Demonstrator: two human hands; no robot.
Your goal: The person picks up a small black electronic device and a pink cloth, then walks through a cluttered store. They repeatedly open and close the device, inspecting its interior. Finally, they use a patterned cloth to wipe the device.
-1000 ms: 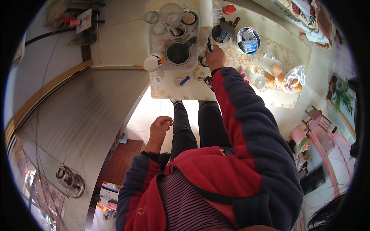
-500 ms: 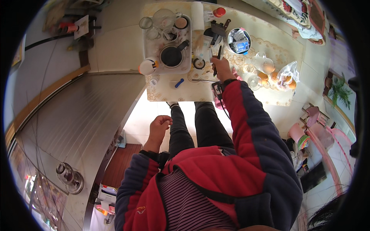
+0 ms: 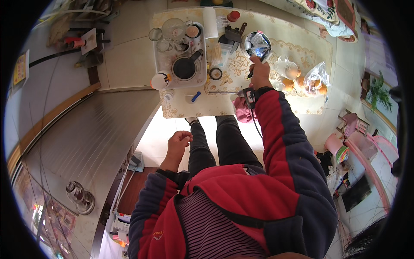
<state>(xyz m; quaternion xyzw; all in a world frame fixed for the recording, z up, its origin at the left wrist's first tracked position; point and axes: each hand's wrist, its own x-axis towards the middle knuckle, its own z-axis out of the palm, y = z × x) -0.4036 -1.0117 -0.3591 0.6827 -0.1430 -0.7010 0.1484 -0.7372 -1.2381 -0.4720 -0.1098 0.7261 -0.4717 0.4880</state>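
My right hand (image 3: 260, 74) is closed round a slim black pen-like thing (image 3: 250, 74), whose exact kind I cannot make out. It reaches to the near rim of a round white container (image 3: 269, 51), which holds several packets, a blue one among them. My left hand (image 3: 177, 146) hangs above my legs, apart from the table, with its fingers curled together and nothing showing in them. Left of the right forearm lie a thin metal rod (image 3: 221, 92) and a pink cloth (image 3: 244, 113) at the table's near edge. A roll of dark tape (image 3: 215, 74) lies farther left.
A white tray (image 3: 204, 56) bears a dark-topped pot (image 3: 184, 68) and several glass vessels. Beside it stand a paper roll (image 3: 210, 22) and a dark block with a knife (image 3: 233, 34). A glass jug (image 3: 285, 67) and a plastic bag of oranges (image 3: 317, 82) stand right. A blue-handled tool (image 3: 196, 96) lies near.
My right hand has moved right and slightly away with the slim black thing, from beside the white container to its near rim. The pink cloth shows more now. My left hand stays put.
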